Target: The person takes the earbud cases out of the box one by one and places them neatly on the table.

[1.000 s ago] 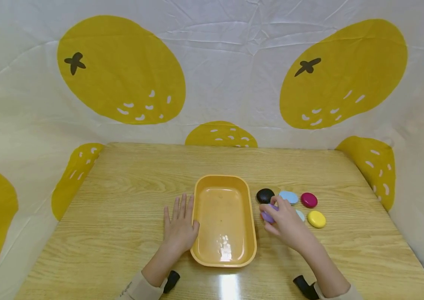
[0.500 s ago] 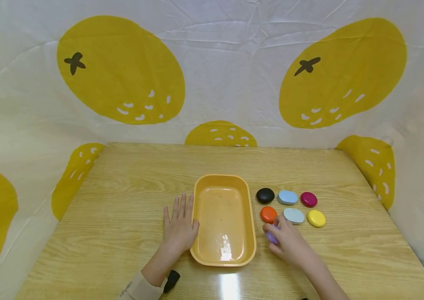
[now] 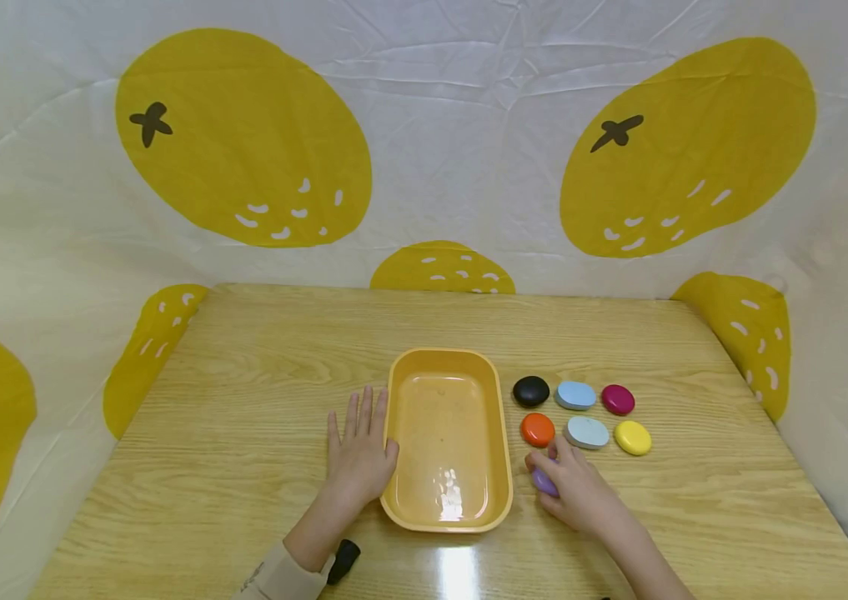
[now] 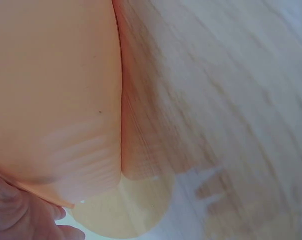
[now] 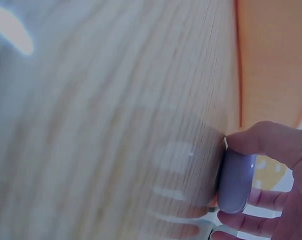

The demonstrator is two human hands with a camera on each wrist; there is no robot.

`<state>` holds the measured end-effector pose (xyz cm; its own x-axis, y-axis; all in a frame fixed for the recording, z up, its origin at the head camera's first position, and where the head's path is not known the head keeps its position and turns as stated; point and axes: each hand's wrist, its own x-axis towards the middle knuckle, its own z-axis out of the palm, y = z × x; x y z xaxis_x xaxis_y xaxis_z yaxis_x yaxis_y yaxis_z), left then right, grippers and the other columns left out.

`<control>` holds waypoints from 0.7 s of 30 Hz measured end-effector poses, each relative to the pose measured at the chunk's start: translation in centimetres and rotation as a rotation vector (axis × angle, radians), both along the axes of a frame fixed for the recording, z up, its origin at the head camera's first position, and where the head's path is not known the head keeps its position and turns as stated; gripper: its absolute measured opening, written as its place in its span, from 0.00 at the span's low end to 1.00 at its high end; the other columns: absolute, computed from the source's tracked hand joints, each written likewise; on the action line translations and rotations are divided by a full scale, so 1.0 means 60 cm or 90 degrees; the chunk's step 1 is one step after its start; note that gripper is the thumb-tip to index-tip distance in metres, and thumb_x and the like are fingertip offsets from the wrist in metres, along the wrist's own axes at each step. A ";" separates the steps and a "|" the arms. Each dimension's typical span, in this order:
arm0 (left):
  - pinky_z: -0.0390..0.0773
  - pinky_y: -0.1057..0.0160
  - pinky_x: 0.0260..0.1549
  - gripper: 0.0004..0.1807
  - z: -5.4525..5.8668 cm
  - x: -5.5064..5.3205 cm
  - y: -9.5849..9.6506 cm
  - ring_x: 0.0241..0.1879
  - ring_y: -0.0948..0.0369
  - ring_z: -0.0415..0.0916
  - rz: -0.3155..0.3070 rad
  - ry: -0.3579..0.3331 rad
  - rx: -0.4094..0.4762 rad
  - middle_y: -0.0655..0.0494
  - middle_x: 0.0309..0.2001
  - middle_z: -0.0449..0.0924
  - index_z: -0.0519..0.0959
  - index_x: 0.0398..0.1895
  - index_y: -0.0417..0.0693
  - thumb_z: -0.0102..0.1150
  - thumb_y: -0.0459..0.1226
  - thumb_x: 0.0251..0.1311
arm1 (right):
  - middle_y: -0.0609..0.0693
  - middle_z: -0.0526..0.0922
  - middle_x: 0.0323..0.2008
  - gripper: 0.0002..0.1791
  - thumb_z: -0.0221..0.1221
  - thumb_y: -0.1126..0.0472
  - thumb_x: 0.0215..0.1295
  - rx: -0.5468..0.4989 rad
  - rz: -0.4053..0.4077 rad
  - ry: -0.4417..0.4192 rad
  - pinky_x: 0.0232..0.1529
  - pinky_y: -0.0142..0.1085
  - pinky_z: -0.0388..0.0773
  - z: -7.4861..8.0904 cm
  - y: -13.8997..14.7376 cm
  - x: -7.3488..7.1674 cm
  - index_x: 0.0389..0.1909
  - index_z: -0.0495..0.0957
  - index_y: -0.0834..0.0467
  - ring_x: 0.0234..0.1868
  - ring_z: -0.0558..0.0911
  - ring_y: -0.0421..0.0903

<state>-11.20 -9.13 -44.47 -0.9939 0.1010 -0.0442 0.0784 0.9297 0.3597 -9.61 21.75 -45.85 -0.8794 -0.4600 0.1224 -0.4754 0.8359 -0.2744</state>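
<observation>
In the head view my right hand (image 3: 579,490) grips a purple rounded piece (image 3: 544,482) at table level, right of the tray. The right wrist view shows that purple piece (image 5: 237,181) on edge-on view between thumb and fingers, against the wood. Just beyond the hand lie an orange round piece (image 3: 538,429) and a pale blue oval piece (image 3: 587,432). My left hand (image 3: 360,463) rests with fingers spread along the left side of a yellow-orange tray (image 3: 443,530), thumb at its rim. In the left wrist view, part of the left hand (image 4: 20,212) shows beside the tray wall.
Behind the nearer pieces lie a black round piece (image 3: 531,392), a light blue oval piece (image 3: 576,396) and a dark pink round piece (image 3: 619,399). A yellow round piece (image 3: 633,437) sits at the right. A fruit-printed cloth (image 3: 461,150) hangs behind the wooden table (image 3: 281,333).
My right hand has brought the purple piece toward the table's near side, from over the orange piece to in front of it. The left hand and tray have stayed put.
</observation>
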 end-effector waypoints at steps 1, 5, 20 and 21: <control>0.34 0.39 0.63 0.37 0.000 0.000 0.000 0.70 0.47 0.33 0.000 0.000 0.000 0.45 0.72 0.39 0.43 0.72 0.48 0.42 0.44 0.62 | 0.50 0.66 0.36 0.22 0.70 0.63 0.39 -0.002 -0.002 -0.001 0.32 0.43 0.74 0.000 0.000 0.000 0.38 0.74 0.47 0.36 0.71 0.49; 0.34 0.39 0.63 0.37 -0.001 -0.001 0.001 0.70 0.47 0.33 -0.002 -0.004 -0.005 0.45 0.72 0.38 0.43 0.72 0.48 0.42 0.44 0.62 | 0.50 0.66 0.35 0.22 0.69 0.63 0.39 0.000 -0.007 0.001 0.31 0.43 0.74 0.002 0.000 0.002 0.38 0.74 0.48 0.36 0.71 0.49; 0.35 0.38 0.62 0.37 0.002 -0.003 -0.007 0.70 0.45 0.36 -0.011 0.009 0.018 0.41 0.71 0.40 0.46 0.72 0.46 0.44 0.46 0.62 | 0.56 0.73 0.41 0.23 0.67 0.62 0.47 0.018 -0.006 0.066 0.32 0.43 0.74 0.073 0.014 -0.041 0.47 0.74 0.57 0.35 0.75 0.51; 0.36 0.37 0.62 0.37 0.002 -0.004 -0.009 0.70 0.44 0.37 -0.017 0.016 0.020 0.40 0.71 0.41 0.47 0.71 0.45 0.45 0.47 0.62 | 0.57 0.73 0.41 0.22 0.66 0.62 0.47 0.011 -0.003 0.072 0.32 0.43 0.74 0.083 0.017 -0.048 0.47 0.74 0.58 0.35 0.75 0.51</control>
<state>-11.45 -9.69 -44.33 -0.9916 0.1287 -0.0151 0.1130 0.9157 0.3856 -12.47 22.79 -40.87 -0.8628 -0.4583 0.2132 -0.4981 0.8426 -0.2048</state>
